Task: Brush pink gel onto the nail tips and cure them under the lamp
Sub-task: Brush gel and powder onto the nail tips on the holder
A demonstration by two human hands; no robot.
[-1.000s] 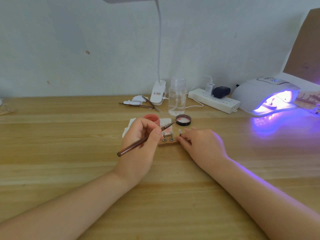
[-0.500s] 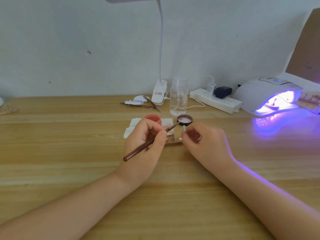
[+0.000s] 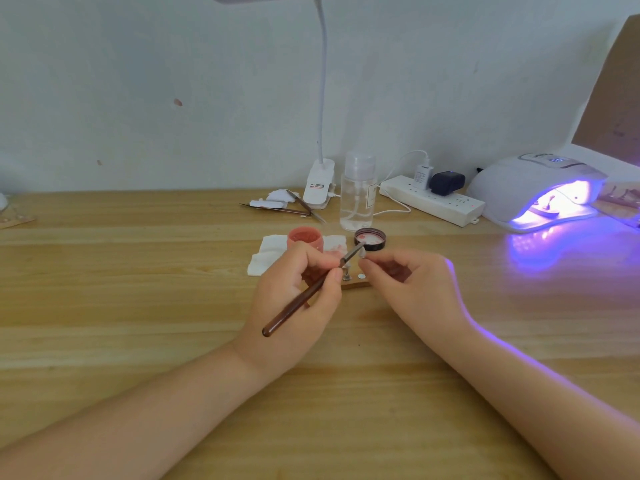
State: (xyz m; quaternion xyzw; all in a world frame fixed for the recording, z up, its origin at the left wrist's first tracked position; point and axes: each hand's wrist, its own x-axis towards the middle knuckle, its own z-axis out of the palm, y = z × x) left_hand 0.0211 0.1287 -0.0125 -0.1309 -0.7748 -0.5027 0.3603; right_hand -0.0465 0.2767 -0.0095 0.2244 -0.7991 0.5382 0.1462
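Observation:
My left hand (image 3: 294, 299) grips a brown-handled brush (image 3: 301, 299), its tip pointing up and right toward a small nail tip (image 3: 362, 253). My right hand (image 3: 412, 289) pinches that nail tip on its little stand, lifted above a small wooden holder (image 3: 356, 284) that carries another metal stand. The pink gel jar (image 3: 304, 239) stands open just behind my left hand, its dark lid (image 3: 370, 239) lying beside it. The white curing lamp (image 3: 533, 192) glows violet at the far right, with a strip of nail tips inside.
White wipes (image 3: 270, 252) lie under the jar. Behind stand a clear bottle (image 3: 357, 195), a clip lamp base (image 3: 318, 188), tweezers and small tools (image 3: 280, 206), and a power strip (image 3: 433, 200). A brown board (image 3: 616, 98) leans at the right.
My right hand has lifted a nail tip off the wooden holder and raised it toward the lid. My left hand has shifted slightly, bringing the brush tip close to it.

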